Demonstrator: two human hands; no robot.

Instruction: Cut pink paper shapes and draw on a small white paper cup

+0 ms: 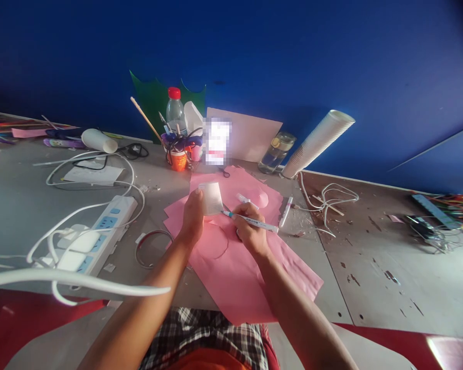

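Observation:
A white paper cup [213, 199] is gripped by my left hand [193, 218], held above pink paper [224, 282]. My right hand [250, 232] is closed around a marker [261, 224] with a white barrel. Its teal tip end points at the cup's lower right side; whether it touches cannot be made out. Beneath my hands the pink sheets overlap, and a round outline shows on one of them. Just beyond my right hand lies a white cap-like piece [247, 200]. Another white marker [285, 211] rests at the right edge of the paper.
Behind stand a bright phone screen [217, 141], an orange cup of tools [178, 161], a plastic bottle [175, 110], a glass jar [277, 153] and a leaning stack of paper cups [318, 144]. To the left are a power strip [113, 216] with white cables and a tape roll [139, 252].

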